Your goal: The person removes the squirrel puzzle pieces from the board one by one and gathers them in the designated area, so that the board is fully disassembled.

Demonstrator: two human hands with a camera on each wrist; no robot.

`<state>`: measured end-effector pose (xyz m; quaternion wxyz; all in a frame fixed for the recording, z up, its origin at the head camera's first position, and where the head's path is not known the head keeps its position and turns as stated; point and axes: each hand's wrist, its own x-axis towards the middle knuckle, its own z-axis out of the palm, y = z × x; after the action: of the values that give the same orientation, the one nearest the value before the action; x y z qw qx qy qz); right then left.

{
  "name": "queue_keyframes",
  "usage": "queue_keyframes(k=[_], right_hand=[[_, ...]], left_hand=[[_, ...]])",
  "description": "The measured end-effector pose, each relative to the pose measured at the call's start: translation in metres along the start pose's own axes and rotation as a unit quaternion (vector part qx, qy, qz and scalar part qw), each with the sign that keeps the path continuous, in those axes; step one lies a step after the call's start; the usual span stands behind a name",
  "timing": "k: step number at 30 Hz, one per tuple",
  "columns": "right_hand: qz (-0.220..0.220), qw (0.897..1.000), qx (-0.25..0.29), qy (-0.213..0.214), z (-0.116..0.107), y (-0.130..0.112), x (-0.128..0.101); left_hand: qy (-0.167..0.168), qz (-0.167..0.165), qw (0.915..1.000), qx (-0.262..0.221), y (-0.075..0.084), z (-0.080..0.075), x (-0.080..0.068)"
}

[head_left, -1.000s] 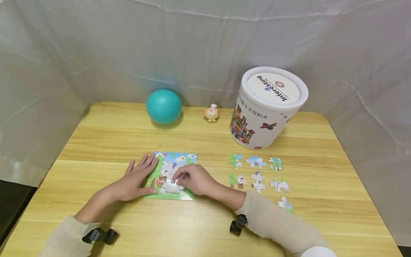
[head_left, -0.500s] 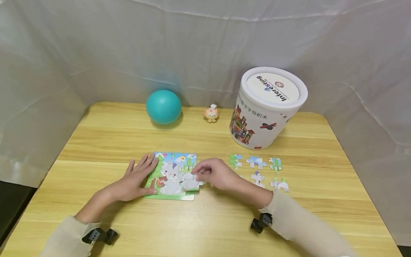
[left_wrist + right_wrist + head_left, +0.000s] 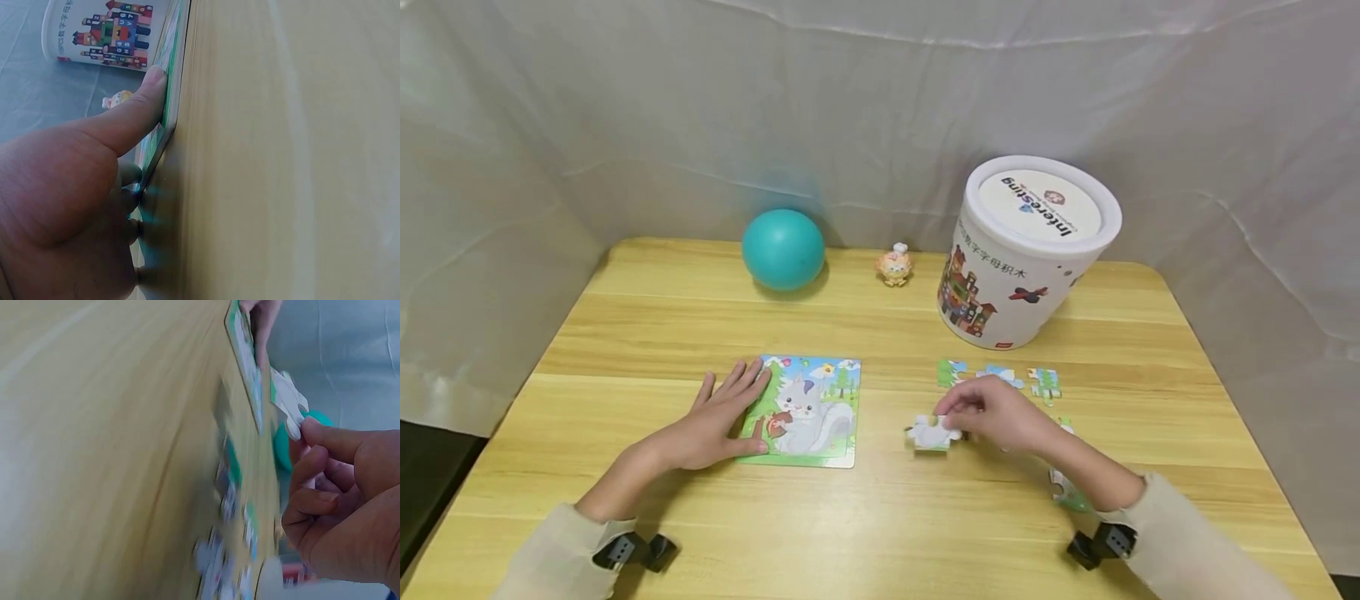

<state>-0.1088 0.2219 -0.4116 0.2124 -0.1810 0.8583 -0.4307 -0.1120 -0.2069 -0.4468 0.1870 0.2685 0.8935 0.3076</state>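
Left hand [image 3: 711,425]: lay flat, palm down, on the left border of the puzzle board [image 3: 805,410]; fingers straight and slightly spread, thumb [image 3: 134,112] pressed along the near edge; likely placed so to keep the board from sliding.
Right hand [image 3: 1000,414]: fingers curled, thumb and fingertips pinching a puzzle piece [image 3: 931,433]; held by one edge, low over the table [image 3: 880,517], apart from the board and to its right.
Puzzle piece: mostly white with a green strip; sat between the board and the loose pieces [image 3: 1045,383].
Loose pieces: spread in rows right of the board, partly hidden behind the right hand, near that hand.
Tub [image 3: 1026,250]: upright behind the loose pieces, lid on.
Figurine [image 3: 893,264]: at the far edge, between ball and tub.
Ball [image 3: 783,248]: teal, far left of the figurine.
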Motion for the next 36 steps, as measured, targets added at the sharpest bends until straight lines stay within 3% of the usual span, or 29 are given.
queue_keyframes(k=[10,20,27,36], right_hand=[[0.028,0.999,-0.033,-0.014,-0.025,0.022,-0.039],[0.056,0.997,0.007,-0.045,-0.033,0.044,-0.070],[0.066,0.997,0.008,-0.043,-0.030,0.050,-0.078],[0.054,0.998,-0.031,-0.022,-0.026,0.052,-0.078]], left_hand=[[-0.003,-0.003,1.0000,0.005,-0.002,0.002,0.000],[-0.005,-0.007,0.9999,0.007,-0.005,0.003,0.002],[0.001,-0.002,1.0000,0.005,-0.004,0.001,0.001],[-0.004,-0.007,0.9999,0.006,-0.007,0.003,0.001]])
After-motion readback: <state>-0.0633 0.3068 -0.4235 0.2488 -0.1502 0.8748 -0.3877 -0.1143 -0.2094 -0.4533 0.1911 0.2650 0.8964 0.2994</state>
